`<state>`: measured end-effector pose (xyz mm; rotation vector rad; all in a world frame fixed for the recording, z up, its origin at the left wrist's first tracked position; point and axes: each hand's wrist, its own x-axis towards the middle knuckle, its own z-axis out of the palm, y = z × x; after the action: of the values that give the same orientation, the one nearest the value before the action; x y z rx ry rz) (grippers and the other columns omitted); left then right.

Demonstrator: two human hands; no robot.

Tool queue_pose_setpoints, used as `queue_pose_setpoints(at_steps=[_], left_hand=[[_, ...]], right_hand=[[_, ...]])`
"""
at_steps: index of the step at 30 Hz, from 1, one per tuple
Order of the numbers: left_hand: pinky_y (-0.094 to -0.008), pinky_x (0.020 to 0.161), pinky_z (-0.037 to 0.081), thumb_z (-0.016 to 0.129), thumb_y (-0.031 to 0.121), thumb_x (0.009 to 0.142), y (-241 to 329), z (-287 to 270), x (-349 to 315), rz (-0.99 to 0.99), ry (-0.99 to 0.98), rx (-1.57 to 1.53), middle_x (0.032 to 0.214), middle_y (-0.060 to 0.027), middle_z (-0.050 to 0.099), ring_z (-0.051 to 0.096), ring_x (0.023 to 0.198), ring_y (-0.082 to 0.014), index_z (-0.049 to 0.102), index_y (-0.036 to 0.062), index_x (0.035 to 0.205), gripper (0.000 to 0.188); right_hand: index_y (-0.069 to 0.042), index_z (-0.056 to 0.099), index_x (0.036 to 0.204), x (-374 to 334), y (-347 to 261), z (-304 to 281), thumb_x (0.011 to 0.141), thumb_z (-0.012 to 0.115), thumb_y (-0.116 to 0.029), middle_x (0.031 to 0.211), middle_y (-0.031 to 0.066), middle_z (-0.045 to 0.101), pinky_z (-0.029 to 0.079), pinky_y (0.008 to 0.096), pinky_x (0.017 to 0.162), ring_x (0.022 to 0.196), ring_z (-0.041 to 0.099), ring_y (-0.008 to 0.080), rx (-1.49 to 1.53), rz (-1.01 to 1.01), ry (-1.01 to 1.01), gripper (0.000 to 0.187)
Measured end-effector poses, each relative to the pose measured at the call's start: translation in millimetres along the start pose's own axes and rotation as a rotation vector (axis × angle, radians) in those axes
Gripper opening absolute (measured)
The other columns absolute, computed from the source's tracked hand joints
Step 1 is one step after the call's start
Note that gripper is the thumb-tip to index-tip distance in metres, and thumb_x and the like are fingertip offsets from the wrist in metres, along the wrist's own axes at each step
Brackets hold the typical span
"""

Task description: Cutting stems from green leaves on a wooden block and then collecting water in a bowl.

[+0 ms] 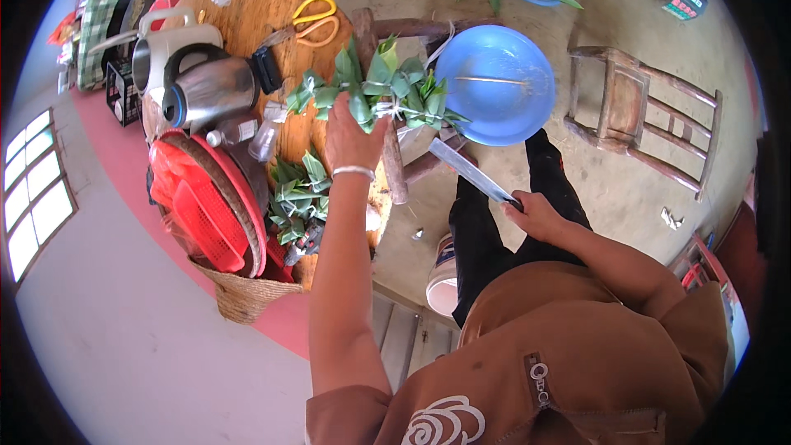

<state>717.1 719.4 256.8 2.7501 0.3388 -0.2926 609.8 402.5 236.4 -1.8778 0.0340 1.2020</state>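
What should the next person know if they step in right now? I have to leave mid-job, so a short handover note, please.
Left hand: raised, gripping a tied bunch of leaf-wrapped dumplings over the edge of the round wooden table.
Right hand: holding a long knife, blade pointing toward the bunch.
Nearby: a second bunch of wrapped dumplings lies on the table beside the red basket; yellow scissors on the table; an empty blue basin just past the bunch.
Done: two bunches wrapped and tied.
Left: cannot tell from this view.

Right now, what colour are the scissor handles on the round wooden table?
Yellow scissors, clearest in the head view.
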Motion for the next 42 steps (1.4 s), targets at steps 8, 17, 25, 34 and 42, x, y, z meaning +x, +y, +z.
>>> queue_pose_setpoints(at_steps=[8,17,25,34,42], left_hand=[[-0.0352,0.072,0.047,0.076,0.018,0.065,-9.3,28.9,20.6,-0.195,0.036,-0.134,0.09,-0.0112,0.055,0.057,0.082,-0.0251,0.049,0.0053,0.096,0.043],[-0.0287,0.062,0.047,0.074,0.01,0.067,-5.5,44.5,-0.6,-0.235,0.15,-0.423,0.083,-0.0063,0.053,0.054,0.069,-0.0153,0.045,0.0058,0.091,0.037],[-0.0341,0.066,0.047,0.069,0.01,0.068,-1.5,29.7,-4.4,0.088,0.05,-0.199,0.089,-0.0099,0.053,0.055,0.075,-0.0256,0.056,0.0061,0.091,0.026],[-0.0398,0.067,0.046,0.069,0.013,0.07,-4.7,14.5,-7.0,0.174,-0.033,-0.057,0.09,-0.0122,0.051,0.055,0.079,-0.0328,0.054,0.0063,0.092,0.028],[-0.0397,0.064,0.044,0.068,0.016,0.071,-7.9,10.3,-3.0,0.166,-0.085,-0.09,0.085,-0.0123,0.048,0.053,0.074,-0.0321,0.053,0.0053,0.09,0.026]], right_hand=[[0.0,0.058,0.082,6.9,3.8,-39.8,0.088,0.054,-0.031,0.064,0.0143,0.058,0.043,0.0377,0.057,0.059,0.057,0.0266,0.077,-0.038,0.023,0.032],[0.0,0.055,0.077,45.9,-24.4,-36.7,0.087,0.055,-0.033,0.057,0.0182,0.054,0.041,0.0429,0.055,0.057,0.056,0.0355,0.088,-0.154,0.044,0.034],[-0.002,0.054,0.076,78.9,-38.6,-0.8,0.086,0.055,-0.033,0.058,0.017,0.056,0.043,0.0448,0.054,0.058,0.057,0.0362,-0.046,-0.209,0.137,0.033],[-0.004,0.054,0.087,94.7,-55.0,24.4,0.086,0.054,-0.032,0.062,0.0154,0.059,0.045,0.046,0.055,0.061,0.059,0.036,-0.083,-0.174,0.159,0.028],[-0.003,0.054,0.089,104.2,-48.1,42.8,0.086,0.054,-0.031,0.063,0.0168,0.059,0.046,0.0469,0.058,0.063,0.059,0.0366,-0.072,-0.15,0.164,0.028]])
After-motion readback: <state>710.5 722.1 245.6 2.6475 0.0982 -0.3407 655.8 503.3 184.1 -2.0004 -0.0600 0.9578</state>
